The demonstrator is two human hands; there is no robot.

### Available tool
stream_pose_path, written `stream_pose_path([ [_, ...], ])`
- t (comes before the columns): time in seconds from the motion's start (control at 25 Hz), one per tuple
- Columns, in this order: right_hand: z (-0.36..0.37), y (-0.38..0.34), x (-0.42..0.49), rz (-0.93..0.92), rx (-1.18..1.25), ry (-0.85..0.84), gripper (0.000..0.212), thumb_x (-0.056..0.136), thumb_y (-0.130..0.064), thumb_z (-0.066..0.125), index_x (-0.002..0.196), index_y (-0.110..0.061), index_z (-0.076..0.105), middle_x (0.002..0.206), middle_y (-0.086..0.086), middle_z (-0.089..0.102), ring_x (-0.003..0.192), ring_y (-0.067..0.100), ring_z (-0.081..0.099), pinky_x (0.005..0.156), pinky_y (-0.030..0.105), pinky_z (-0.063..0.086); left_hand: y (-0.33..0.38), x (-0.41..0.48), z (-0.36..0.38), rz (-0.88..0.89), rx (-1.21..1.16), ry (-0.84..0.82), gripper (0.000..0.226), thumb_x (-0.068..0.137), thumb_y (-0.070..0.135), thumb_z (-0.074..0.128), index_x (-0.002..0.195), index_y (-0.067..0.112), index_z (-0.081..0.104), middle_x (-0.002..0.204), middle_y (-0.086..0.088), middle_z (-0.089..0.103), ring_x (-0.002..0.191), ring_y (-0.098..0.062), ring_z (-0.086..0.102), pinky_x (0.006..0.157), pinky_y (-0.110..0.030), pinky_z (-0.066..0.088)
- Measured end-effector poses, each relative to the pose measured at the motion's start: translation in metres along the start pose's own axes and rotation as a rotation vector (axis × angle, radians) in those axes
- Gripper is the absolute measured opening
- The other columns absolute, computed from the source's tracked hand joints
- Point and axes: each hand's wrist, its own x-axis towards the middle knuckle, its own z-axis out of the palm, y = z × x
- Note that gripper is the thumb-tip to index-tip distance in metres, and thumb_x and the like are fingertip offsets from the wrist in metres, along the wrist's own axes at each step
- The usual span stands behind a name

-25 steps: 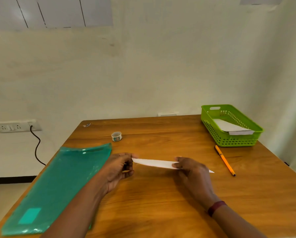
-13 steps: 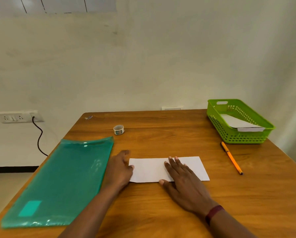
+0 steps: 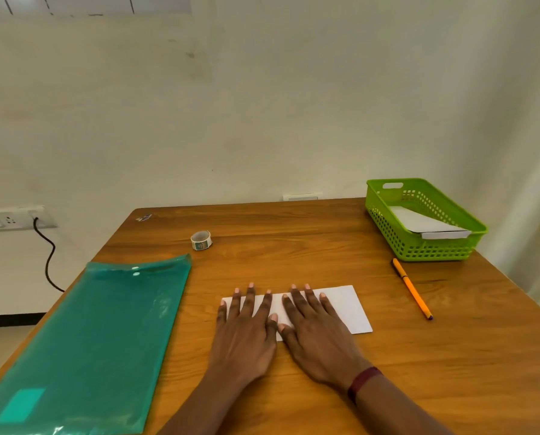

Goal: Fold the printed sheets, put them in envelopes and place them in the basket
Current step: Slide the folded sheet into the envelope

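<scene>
The table (image 3: 466,356) carries everything, and its bare wood runs wide around the middle and to my right, so I have room to slide paper sideways. The left side is taken by a big teal plastic folder (image 3: 99,334) that lies along the left edge; a careless elbow could push it over. The green basket (image 3: 428,249) sits at the far right corner, close to that edge, with a white piece, probably an envelope (image 3: 425,226), leaning inside. The folded sheet (image 3: 344,309) lies flat just in front of me, its left part under my left hand (image 3: 245,337) and right hand (image 3: 318,337). Both press down side by side, fingers (image 3: 251,301) straight and spread, gripping nothing. I judge I am flattening the crease. If one hand pushes harder, the sheet could skid on the smooth wood and the fold set crooked, making it a poor fit later. The orange pen (image 3: 412,288) lies right of the sheet, apart from it; a sweep that way could roll it toward the edge. The small tape roll (image 3: 201,240) stands well apart on the far side.
</scene>
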Motion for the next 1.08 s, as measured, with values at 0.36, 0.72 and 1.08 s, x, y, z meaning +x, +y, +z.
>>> stream_pose_path([
  [0.36,0.005,0.018,-0.002,0.154,0.015,-0.045,0.079,0.087,-0.077,0.006,0.15,-0.034,-0.014,0.159,0.0,-0.02,0.146,0.022,-0.023,0.12,0.045,-0.006,-0.001,0.001,0.002,-0.016,0.022,-0.016,0.065,0.098,0.059,0.01,0.153,0.034,-0.013,0.162,0.0,-0.02,0.149,-0.024,-0.017,0.122,-0.046,-0.004],
  [0.72,0.002,0.037,-0.007,0.254,-0.03,-0.036,0.09,0.079,-0.084,0.001,0.151,-0.032,-0.015,0.16,0.005,-0.019,0.147,0.023,-0.017,0.12,0.042,-0.006,0.002,0.0,0.001,-0.026,0.016,-0.021,0.066,0.096,0.062,0.006,0.152,0.035,-0.017,0.161,0.0,-0.023,0.149,-0.025,-0.019,0.122,-0.046,-0.006],
  [1.08,-0.003,0.029,-0.003,0.361,0.002,-0.011,0.095,0.074,-0.083,-0.002,0.153,-0.029,-0.01,0.161,0.008,-0.013,0.148,0.026,-0.012,0.121,0.042,-0.003,0.005,-0.003,-0.006,-0.039,-0.052,-0.041,0.088,0.07,0.068,-0.015,0.152,0.037,-0.016,0.161,0.001,-0.023,0.147,-0.023,-0.023,0.119,-0.044,-0.013],
])
